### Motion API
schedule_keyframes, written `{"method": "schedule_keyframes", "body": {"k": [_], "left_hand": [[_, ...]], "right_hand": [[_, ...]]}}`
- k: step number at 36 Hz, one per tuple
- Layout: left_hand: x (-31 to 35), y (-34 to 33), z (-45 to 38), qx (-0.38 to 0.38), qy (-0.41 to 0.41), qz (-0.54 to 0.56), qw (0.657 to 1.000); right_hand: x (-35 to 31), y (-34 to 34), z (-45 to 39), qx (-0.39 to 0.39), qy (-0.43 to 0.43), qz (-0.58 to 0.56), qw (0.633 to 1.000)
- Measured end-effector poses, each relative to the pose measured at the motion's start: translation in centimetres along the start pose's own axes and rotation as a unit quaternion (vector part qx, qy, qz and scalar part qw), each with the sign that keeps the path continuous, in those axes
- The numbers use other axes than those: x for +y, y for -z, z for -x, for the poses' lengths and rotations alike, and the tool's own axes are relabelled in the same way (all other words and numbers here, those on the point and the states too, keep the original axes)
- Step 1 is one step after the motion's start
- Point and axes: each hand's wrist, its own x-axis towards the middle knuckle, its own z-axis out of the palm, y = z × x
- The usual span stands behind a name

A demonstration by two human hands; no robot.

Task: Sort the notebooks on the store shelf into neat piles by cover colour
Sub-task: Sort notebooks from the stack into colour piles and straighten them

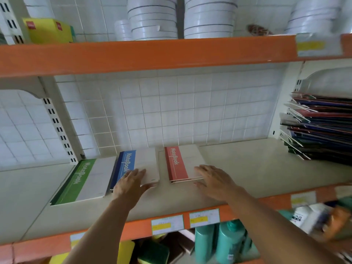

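1. Nearest, at 6 o'clock, green bottles (226, 242) and sponges (152, 253) sit on the lower shelf, below price labels (185, 221) on the orange edge.
2. The left hand (131, 184) lies flat with fingers straight on the blue notebook pile (136, 165), likely squaring it up; it holds nothing.
3. The right hand (214, 181) has relaxed, spread fingers touching the near right corner of the red notebook pile (182, 163), probably nudging its edges level.
4. At 9 o'clock the green notebook pile (83, 181) lies untouched, just beside the blue one.
5. All three piles rest on the pale shelf (257, 168), each with a coloured spine strip reading "NoteBook" and a grey cover; sorting looks nearly done.
6. At 3 o'clock, a messy stack of folders (320, 128); at 12, white tape rolls (181, 18) on the upper shelf.
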Motion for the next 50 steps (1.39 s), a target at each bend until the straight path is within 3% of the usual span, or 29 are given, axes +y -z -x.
{"method": "schedule_keyframes", "body": {"k": [12,18,33,41,50], "left_hand": [[9.9,0.7,1.6,0.036,-0.019,0.015,0.999],[18.0,1.1,3.4,0.041,-0.026,0.04,0.998],[40.3,2.1,8.0,0.036,-0.134,0.0,0.99],[48.4,3.5,6.3,0.06,-0.184,0.005,0.981],[55.6,5.7,1.4,0.143,-0.227,0.021,0.963]], "right_hand": [[5.2,2.2,6.6,0.031,-0.048,-0.016,0.998],[10.2,3.9,12.4,0.05,-0.066,-0.011,0.997],[24.6,8.7,27.5,0.087,-0.148,0.005,0.985],[30.5,12.5,31.1,0.125,-0.191,0.041,0.973],[36.3,17.7,31.0,0.141,-0.231,0.088,0.959]]}}
